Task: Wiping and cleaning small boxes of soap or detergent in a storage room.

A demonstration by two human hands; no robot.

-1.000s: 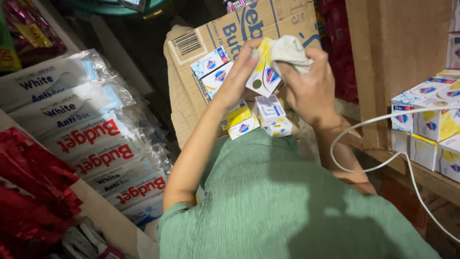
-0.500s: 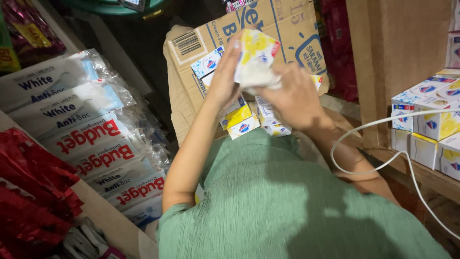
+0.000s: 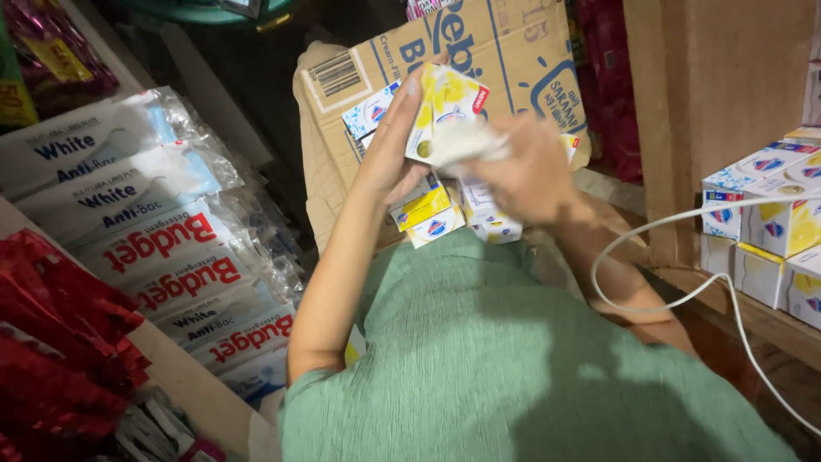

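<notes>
The left hand grips 1 yellow-and-white box upright, fingers closed along its edge, so the right hand, clenched on a white cloth, can rub its face.

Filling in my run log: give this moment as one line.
left hand: holds yellow-white box | right hand: presses white cloth on it | below: carton of small boxes
</notes>
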